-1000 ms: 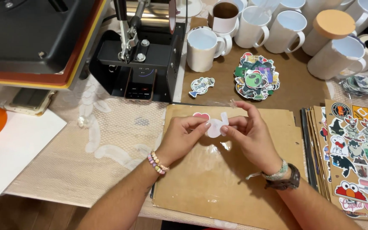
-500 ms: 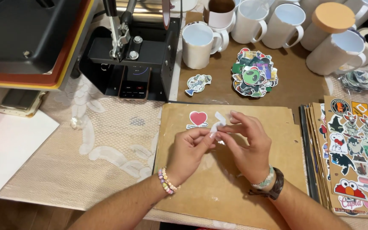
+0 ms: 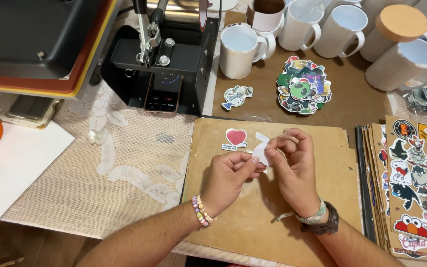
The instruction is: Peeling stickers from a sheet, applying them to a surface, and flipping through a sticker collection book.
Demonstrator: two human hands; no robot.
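Both hands meet over a brown cardboard sheet (image 3: 253, 217) on the counter. The left hand (image 3: 231, 175) pinches a small white piece of paper (image 3: 261, 151) between thumb and fingers, and the right hand (image 3: 292, 165) grips the same piece from the other side (its fingers are curled tight). A heart sticker (image 3: 235, 138) lies just beside them on the cardboard. A pile of stickers (image 3: 302, 89) and white mugs (image 3: 240, 49) stand farther back.

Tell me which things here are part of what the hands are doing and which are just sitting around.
In hand:
left hand
right hand
white backing paper, pinched by both
heart sticker
brown board

Lying about:
sticker pile
white mugs
heat press
sticker sheets
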